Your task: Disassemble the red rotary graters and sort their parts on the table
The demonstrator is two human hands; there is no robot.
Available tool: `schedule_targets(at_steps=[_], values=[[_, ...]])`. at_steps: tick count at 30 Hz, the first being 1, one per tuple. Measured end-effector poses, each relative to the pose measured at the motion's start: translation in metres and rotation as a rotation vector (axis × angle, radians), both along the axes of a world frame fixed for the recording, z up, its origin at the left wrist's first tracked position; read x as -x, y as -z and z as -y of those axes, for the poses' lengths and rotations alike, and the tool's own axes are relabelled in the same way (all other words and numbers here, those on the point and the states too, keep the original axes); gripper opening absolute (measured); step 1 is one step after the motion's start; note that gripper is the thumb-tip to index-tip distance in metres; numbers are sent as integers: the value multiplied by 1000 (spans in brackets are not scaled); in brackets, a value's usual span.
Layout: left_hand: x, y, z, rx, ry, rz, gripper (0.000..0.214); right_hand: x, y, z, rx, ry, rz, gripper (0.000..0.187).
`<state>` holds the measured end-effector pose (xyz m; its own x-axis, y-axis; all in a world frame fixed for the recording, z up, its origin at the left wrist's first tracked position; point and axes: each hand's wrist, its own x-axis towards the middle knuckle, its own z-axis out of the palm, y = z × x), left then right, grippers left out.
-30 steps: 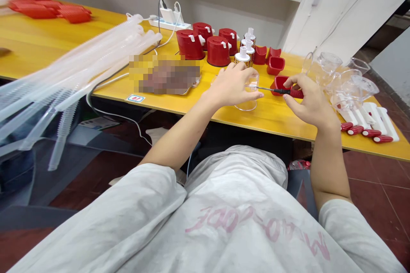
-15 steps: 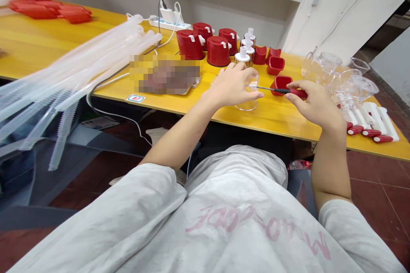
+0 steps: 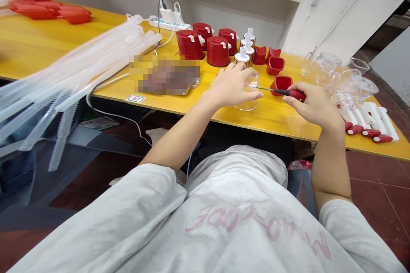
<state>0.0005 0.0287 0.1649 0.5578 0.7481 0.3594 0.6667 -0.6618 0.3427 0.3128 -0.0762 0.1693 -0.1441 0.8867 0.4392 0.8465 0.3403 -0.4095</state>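
Note:
My left hand (image 3: pixel 235 85) is wrapped over a clear plastic part (image 3: pixel 246 106) at the table's front edge, hiding much of it. My right hand (image 3: pixel 315 104) grips a screwdriver (image 3: pixel 297 94) by its red and black handle. The metal shaft lies roughly level and points left, with its tip at the clear part beside my left thumb. Just behind the shaft stands an open red plastic cup-like piece (image 3: pixel 282 82), and another red piece (image 3: pixel 275 65) sits farther back.
Red round housings (image 3: pixel 218 52) and white-topped cylinders (image 3: pixel 242 56) stand behind my left hand. Clear funnel-like parts (image 3: pixel 352 85) and white pieces with red ends (image 3: pixel 389 123) lie to the right. Translucent corrugated tubes (image 3: pixel 96 53), a cable and a power strip (image 3: pixel 174 24) occupy the left.
My right hand has shifted slightly on the screwdriver handle, its thumb a little farther left. The left hand and the clear part stay in place.

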Motion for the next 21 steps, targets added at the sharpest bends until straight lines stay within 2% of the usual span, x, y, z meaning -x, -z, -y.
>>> schedule_targets(at_steps=[6,13,16,21], values=[[-1,0,1,7,-4,3,69,2,0,-1,14,-16,-20,46],[0,0,0,0,-5,-1,69,1,1,-3,-44,-27,-69,21],[0,0,0,-3,-3,-5,69,0,2,-4,-58,-34,-72,18],[-1,1,-1,-6,1,1,69,2,-3,-1,9,-10,-57,21]])
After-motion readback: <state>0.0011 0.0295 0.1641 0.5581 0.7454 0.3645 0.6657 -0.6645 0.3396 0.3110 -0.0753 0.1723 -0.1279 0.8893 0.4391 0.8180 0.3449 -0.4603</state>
